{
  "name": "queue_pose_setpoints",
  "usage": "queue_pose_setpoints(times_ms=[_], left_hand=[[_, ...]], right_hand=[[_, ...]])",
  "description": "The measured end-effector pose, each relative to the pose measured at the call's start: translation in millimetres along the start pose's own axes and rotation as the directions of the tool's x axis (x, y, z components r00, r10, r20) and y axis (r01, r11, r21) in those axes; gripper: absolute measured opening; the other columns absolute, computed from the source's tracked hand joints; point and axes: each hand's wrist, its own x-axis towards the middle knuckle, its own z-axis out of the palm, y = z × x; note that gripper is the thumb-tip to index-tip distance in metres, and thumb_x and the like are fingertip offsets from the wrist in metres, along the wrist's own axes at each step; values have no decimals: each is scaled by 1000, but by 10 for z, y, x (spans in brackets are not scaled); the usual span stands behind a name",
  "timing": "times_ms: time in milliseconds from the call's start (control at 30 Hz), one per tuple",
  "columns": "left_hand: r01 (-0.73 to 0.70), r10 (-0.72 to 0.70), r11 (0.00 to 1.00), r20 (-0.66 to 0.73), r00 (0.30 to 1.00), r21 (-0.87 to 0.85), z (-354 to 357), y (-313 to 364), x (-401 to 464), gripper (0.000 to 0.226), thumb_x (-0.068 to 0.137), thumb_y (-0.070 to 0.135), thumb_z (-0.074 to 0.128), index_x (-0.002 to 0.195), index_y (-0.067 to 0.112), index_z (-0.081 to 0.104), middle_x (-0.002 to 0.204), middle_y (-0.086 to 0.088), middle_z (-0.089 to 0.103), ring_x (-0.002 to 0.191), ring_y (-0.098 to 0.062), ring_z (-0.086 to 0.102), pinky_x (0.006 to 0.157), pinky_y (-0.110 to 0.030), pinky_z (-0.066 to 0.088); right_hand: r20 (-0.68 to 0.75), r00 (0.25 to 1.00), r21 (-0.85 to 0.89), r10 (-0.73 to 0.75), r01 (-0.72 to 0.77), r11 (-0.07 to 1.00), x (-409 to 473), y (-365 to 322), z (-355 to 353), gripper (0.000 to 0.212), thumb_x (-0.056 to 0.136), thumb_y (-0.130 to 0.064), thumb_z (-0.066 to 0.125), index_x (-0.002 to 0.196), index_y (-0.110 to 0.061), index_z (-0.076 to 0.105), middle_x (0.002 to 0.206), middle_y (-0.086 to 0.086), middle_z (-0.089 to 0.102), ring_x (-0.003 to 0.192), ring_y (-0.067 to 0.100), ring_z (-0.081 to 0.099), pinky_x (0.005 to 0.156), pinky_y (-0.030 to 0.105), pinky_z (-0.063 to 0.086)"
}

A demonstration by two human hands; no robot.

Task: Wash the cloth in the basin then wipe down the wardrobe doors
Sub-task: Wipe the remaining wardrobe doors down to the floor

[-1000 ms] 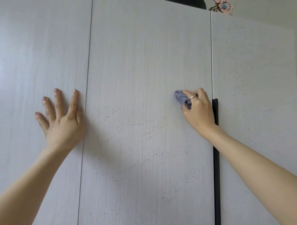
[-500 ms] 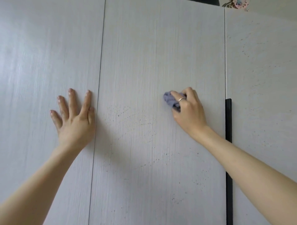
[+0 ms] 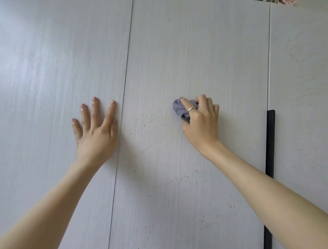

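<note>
Pale grey wood-grain wardrobe doors fill the view. My right hand is closed around a bunched blue-grey cloth and presses it flat against the middle door. A ring shows on one finger. My left hand lies flat on the left door with its fingers spread, right beside the gap between the two doors. Small dark specks and faint water droplets dot the middle door below and to the left of the cloth. The basin is not in view.
A black vertical handle strip runs down the seam between the middle door and the right door. A pinkish decoration peeks over the wardrobe's top at the upper right.
My right hand has slid the cloth leftward across the middle door, away from the black handle. The view has shifted left and up; my left hand stays pressed flat on the left door.
</note>
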Motion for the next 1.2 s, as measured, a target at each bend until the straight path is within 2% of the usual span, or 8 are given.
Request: queue_pose_setpoints(times_ms=[167,400,533,600,833,933,1067,1200], left_hand=[[-23,23,1000,5,1000,2,-8,-44,-20,50,100,39,15,146,49,-4,158,5,-17,143,-21,-22,114,-48,-14],[-24,24,1000,-15,1000,-3,14,-57,-42,50,100,39,14,145,50,-6,158,6,-17,143,-21,-21,113,-49,-14],[-30,30,1000,-20,999,-2,23,-81,-47,50,100,40,15,144,50,-7,158,7,-16,144,-21,-19,114,-49,-13],[-43,43,999,-16,999,9,21,-125,-59,50,100,41,14,143,50,-9,158,7,-16,144,-20,-19,114,-47,-13],[-61,62,998,-25,998,26,39,-184,-99,50,97,44,8,144,48,-10,158,6,-17,144,-21,-21,114,-47,-14],[-59,59,998,-18,998,25,46,-190,-95,52,92,47,2,143,49,-12,157,7,-19,143,-19,-22,114,-45,-16],[-76,77,997,-25,997,34,43,-233,-100,48,100,42,10,143,48,-11,158,6,-16,144,-21,-19,114,-45,-13],[-72,74,996,-37,997,55,65,-253,-108,47,99,44,5,144,49,-9,158,6,-13,145,-22,-17,115,-47,-11]], right_hand=[[152,797,158,-584,564,810,-383,-183,-49,33,74,-11,56,104,-11,69,82,11,58,75,26,48,64,34,29],[32,991,4,-126,126,992,199,-210,75,35,64,-6,71,99,-9,71,80,15,56,75,32,54,64,34,36],[60,693,179,-718,700,691,-270,-523,149,30,82,-9,45,99,-11,70,82,10,59,73,26,47,64,35,32],[123,631,153,-766,751,642,-234,-533,142,32,79,-9,45,99,-13,70,84,9,60,72,25,50,65,34,31],[52,969,-92,-242,246,965,532,-485,267,36,56,-6,75,92,-8,69,78,11,56,69,29,54,61,33,32],[46,926,77,-375,371,925,312,-632,291,32,58,-8,73,90,-4,69,78,15,56,70,31,55,60,34,37],[139,621,236,-772,736,634,-4,-650,203,28,72,-17,47,89,-8,68,78,10,55,68,26,50,62,32,29],[111,813,4,-571,574,819,466,-620,284,25,70,-18,51,86,-11,69,78,9,57,68,27,54,63,33,26]])
